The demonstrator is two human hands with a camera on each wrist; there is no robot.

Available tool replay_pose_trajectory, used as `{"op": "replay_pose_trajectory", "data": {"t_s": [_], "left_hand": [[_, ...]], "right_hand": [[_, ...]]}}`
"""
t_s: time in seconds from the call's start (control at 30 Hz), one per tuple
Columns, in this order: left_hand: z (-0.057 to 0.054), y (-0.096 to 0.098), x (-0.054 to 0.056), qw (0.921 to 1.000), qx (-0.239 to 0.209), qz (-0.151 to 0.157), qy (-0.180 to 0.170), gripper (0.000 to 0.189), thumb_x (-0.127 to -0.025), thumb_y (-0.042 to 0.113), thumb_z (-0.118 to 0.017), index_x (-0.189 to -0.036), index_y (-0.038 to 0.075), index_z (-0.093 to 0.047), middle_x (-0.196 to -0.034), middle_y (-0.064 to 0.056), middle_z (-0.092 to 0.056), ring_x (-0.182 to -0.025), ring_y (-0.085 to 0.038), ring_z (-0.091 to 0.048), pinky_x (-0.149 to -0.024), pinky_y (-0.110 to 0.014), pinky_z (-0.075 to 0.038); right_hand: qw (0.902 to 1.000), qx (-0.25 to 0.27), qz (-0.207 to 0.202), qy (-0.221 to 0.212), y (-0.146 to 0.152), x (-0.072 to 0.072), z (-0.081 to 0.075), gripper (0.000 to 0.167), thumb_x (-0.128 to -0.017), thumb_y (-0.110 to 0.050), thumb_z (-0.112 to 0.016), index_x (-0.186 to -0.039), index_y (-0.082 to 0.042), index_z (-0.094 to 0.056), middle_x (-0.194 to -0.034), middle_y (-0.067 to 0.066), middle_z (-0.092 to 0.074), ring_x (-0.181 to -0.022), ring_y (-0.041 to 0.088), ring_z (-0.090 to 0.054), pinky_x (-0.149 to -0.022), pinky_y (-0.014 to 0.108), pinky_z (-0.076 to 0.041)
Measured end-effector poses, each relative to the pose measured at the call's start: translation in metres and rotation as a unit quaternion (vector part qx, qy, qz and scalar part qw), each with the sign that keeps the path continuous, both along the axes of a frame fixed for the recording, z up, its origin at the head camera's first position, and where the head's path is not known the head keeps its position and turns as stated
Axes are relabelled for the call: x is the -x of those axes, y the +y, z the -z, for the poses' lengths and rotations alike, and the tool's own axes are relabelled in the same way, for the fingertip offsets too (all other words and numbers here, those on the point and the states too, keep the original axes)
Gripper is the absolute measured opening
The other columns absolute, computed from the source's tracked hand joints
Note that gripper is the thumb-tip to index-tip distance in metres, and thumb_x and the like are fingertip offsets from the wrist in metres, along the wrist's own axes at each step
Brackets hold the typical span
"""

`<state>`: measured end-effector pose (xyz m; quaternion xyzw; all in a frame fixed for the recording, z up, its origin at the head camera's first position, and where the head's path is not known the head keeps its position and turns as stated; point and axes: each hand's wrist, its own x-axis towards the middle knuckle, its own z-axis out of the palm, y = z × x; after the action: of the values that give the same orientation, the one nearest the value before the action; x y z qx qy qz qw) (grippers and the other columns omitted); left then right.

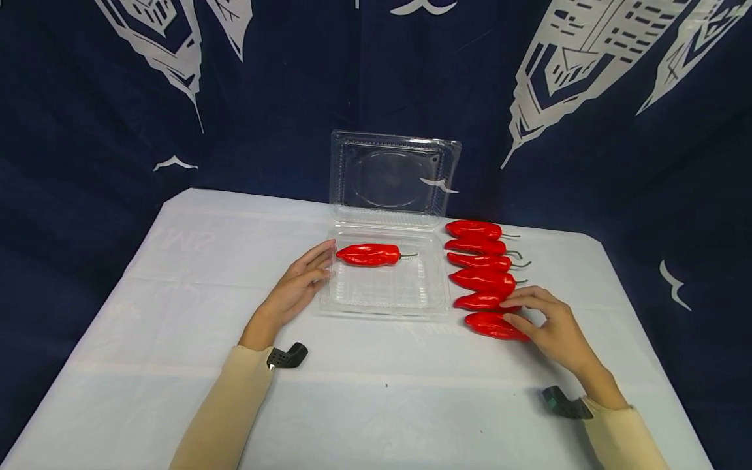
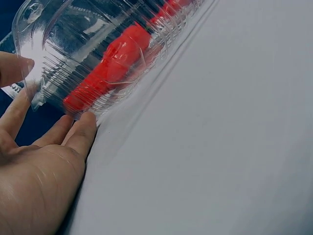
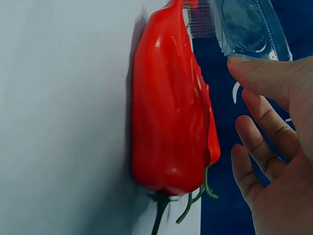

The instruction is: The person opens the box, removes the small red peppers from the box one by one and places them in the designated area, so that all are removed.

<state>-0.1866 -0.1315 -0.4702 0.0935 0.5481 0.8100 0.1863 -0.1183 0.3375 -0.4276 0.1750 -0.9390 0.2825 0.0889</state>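
Note:
A clear plastic clamshell box lies with its lid raised, and one red pepper rests in its back part. My left hand touches the box's left side with extended fingers; in the left wrist view the thumb is at the rim and other fingertips are low on the wall. To the right of the box, several red peppers lie in a column, stems pointing right. Over the nearest pepper and its neighbour hovers my right hand, thumb and fingers apart, holding nothing.
The box and peppers lie on a white-covered table. Behind it hangs a dark blue cloth with white printed shapes. The raised lid stands close to the table's back edge, and the farthest pepper lies near that edge too.

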Motion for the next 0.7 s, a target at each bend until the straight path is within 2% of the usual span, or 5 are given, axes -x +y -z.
{"op": "replay_pose_trajectory", "data": {"t_s": [0.17, 0.33, 0.43, 0.57, 0.7], "left_hand": [[0.001, 0.000, 0.000, 1.0000, 0.002, -0.001, 0.002, 0.066, -0.098, -0.004, -0.044, -0.159, 0.011, -0.026, -0.167, -0.006, -0.018, -0.155, -0.024, -0.012, -0.125, -0.047, -0.009], [0.000, 0.000, 0.000, 1.0000, 0.004, -0.001, 0.005, 0.066, -0.097, -0.004, -0.045, -0.159, 0.009, -0.024, -0.167, -0.007, -0.018, -0.155, -0.025, -0.012, -0.125, -0.048, -0.009], [0.000, 0.000, 0.000, 1.0000, 0.003, 0.000, 0.004, 0.066, -0.097, -0.004, -0.044, -0.159, 0.009, -0.025, -0.167, -0.008, -0.018, -0.155, -0.025, -0.012, -0.125, -0.048, -0.008], [0.001, 0.000, 0.001, 1.0000, 0.000, 0.001, 0.000, 0.066, -0.097, -0.004, -0.044, -0.159, 0.010, -0.025, -0.168, -0.007, -0.017, -0.155, -0.025, -0.011, -0.125, -0.048, -0.008], [0.001, 0.000, 0.001, 1.0000, 0.000, 0.001, 0.000, 0.066, -0.097, -0.004, -0.045, -0.159, 0.011, -0.026, -0.168, -0.007, -0.017, -0.155, -0.025, -0.011, -0.125, -0.048, -0.007]], "right_hand": [[0.9999, -0.002, -0.003, -0.010, -0.006, 0.006, -0.007, 0.038, -0.076, -0.001, -0.084, -0.109, -0.018, -0.076, -0.110, -0.004, -0.066, -0.103, -0.002, -0.052, -0.088, 0.003, -0.042], [0.9996, -0.008, -0.026, 0.000, -0.015, 0.013, -0.016, 0.037, -0.077, -0.003, -0.084, -0.110, -0.017, -0.076, -0.109, -0.001, -0.067, -0.100, 0.002, -0.053, -0.081, 0.012, -0.049], [0.9992, -0.005, -0.039, 0.003, -0.021, 0.018, -0.020, 0.036, -0.078, -0.003, -0.083, -0.110, -0.017, -0.075, -0.109, 0.000, -0.068, -0.103, 0.002, -0.052, -0.085, 0.009, -0.046], [0.9987, 0.001, -0.050, -0.008, -0.031, 0.024, -0.024, 0.035, -0.080, -0.004, -0.082, -0.111, -0.017, -0.075, -0.111, 0.000, -0.068, -0.106, 0.009, -0.055, -0.093, 0.004, -0.037], [0.9981, -0.005, -0.059, -0.017, -0.040, 0.032, -0.029, 0.034, -0.080, -0.006, -0.082, -0.112, -0.015, -0.075, -0.113, 0.001, -0.068, -0.108, 0.017, -0.059, -0.092, 0.007, -0.039]]}}
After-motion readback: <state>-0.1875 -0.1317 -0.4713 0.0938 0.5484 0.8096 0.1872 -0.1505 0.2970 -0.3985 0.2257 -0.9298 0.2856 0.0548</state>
